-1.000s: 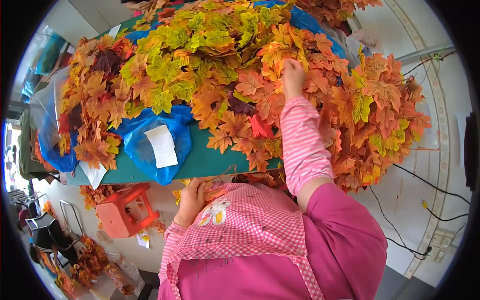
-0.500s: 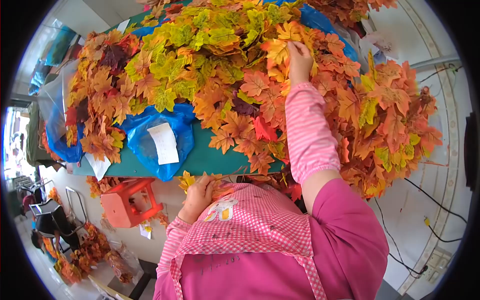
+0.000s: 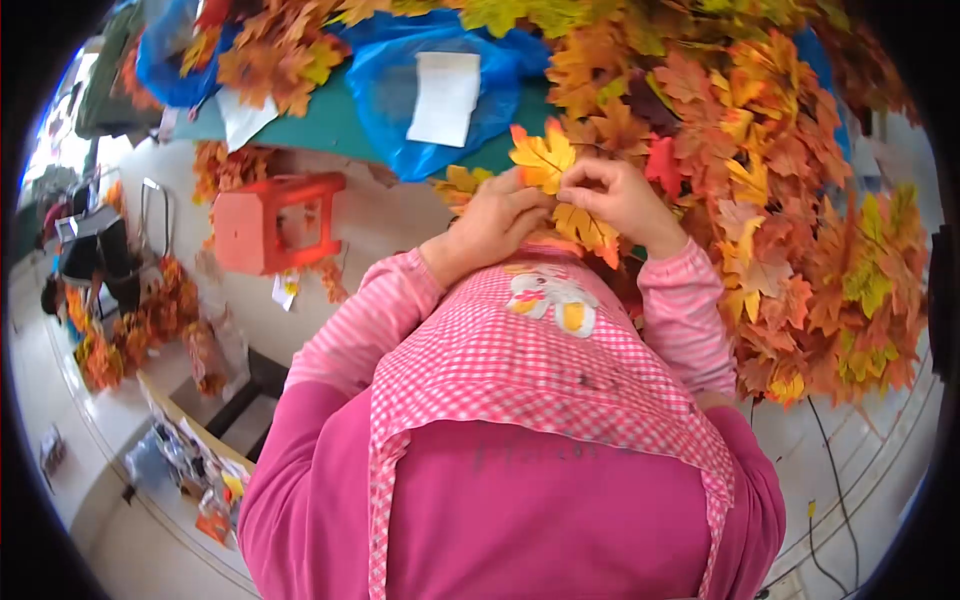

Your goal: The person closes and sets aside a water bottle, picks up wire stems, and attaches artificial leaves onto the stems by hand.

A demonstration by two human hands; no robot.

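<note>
Close together in front of the apron, both hands meet at the table's front edge. My left hand (image 3: 497, 222) is closed on leaf stems, with yellow-orange leaves (image 3: 462, 186) showing beyond its fingers. My right hand (image 3: 622, 200) pinches a yellow leaf with red tips (image 3: 543, 157), right beside the left fingertips. Another orange-yellow leaf (image 3: 587, 230) hangs under the right fingers. The stems between the hands are mostly hidden. Behind and to the right lies a big heap of orange artificial leaves (image 3: 770, 190).
A blue plastic bag (image 3: 385, 90) with a white paper (image 3: 445, 98) lies on the green table (image 3: 320, 133). At the left are a red stool (image 3: 243, 232) and, farther off, a person (image 3: 72, 300) near more leaves. Cables (image 3: 838, 490) hang at the lower right.
My right hand has come back from the leaf heap to my left hand, bringing a yellow leaf. The view has tilted down and shifted left.
</note>
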